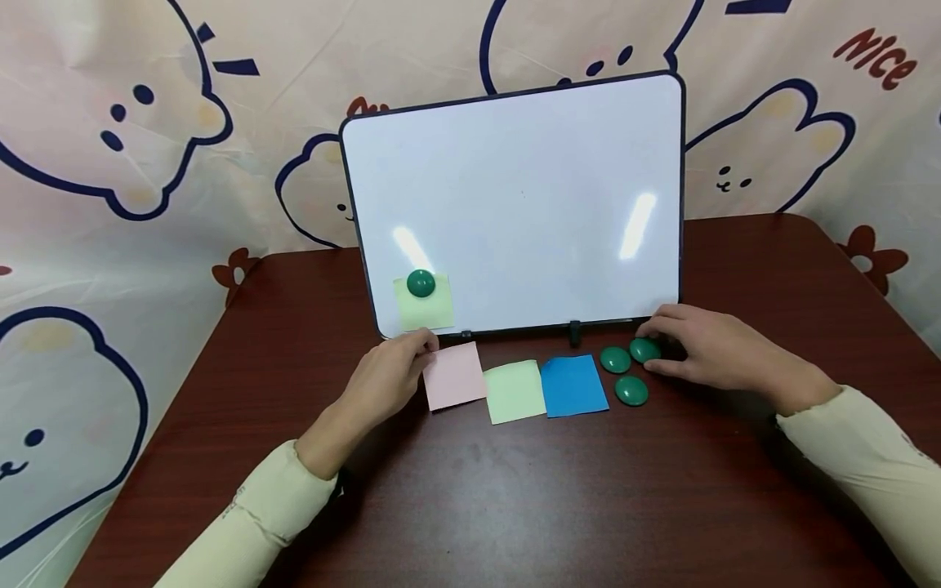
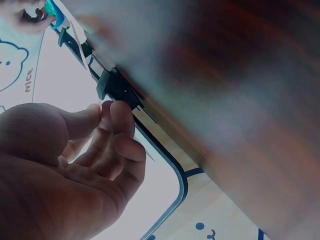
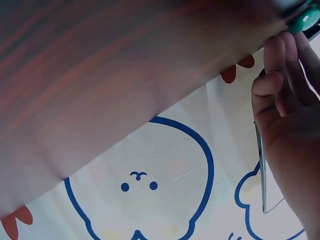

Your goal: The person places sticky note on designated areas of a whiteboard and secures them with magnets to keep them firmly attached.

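Observation:
In the head view, my left hand (image 1: 384,377) pinches the left edge of a pink sticky note (image 1: 454,377) between thumb and fingertips. A pale green sticky note (image 1: 516,392) and a blue sticky note (image 1: 576,386) lie to its right. My right hand (image 1: 716,349) has its thumb and fingers around a round green magnet (image 1: 644,350). Two more green magnets, one (image 1: 615,359) beside it and one (image 1: 631,390) nearer the front, lie on the table. In the right wrist view, the fingertips meet the green magnet (image 3: 306,19).
A whiteboard (image 1: 515,196) with a dark frame stands behind the notes on black clips (image 1: 575,333). At its lower left, another green magnet (image 1: 421,283) sits on a pale green note (image 1: 426,314). Everything stands on a dark brown table (image 1: 500,506), with a cartoon-print curtain behind.

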`<control>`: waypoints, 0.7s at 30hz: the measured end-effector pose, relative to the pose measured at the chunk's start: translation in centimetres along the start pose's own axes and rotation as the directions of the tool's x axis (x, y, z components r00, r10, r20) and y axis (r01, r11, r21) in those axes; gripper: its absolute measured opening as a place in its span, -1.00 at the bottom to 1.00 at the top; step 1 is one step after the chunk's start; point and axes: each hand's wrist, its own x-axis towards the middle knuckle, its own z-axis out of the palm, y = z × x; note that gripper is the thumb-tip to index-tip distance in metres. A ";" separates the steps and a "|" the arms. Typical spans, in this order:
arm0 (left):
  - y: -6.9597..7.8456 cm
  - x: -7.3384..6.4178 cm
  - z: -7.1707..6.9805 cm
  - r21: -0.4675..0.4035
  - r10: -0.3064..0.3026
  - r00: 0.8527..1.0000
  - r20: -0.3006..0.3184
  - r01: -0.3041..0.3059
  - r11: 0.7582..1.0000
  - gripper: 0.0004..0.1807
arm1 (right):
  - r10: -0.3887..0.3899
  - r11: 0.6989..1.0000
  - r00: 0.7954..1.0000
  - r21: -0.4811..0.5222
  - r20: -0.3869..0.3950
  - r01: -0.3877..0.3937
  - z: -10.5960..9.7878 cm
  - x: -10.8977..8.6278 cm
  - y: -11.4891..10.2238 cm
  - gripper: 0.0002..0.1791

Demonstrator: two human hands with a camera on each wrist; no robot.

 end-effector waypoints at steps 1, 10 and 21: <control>0.0 0.0 0.0 -0.002 0.003 1.000 -0.007 -0.003 1.000 -0.90 | -0.001 1.000 1.000 0.000 -0.009 0.001 0.0 0.0 0.0 -0.61; 0.1 0.1 -0.2 -0.034 0.003 0.996 -0.088 -0.006 0.999 -0.94 | 0.011 1.000 0.999 0.013 -0.040 -0.010 0.0 -0.1 0.3 -0.63; 0.0 0.2 -0.3 -0.035 0.042 0.975 -0.219 -0.051 0.998 -0.96 | 0.004 1.000 0.998 0.012 -0.062 -0.003 -0.1 -0.1 0.4 -0.63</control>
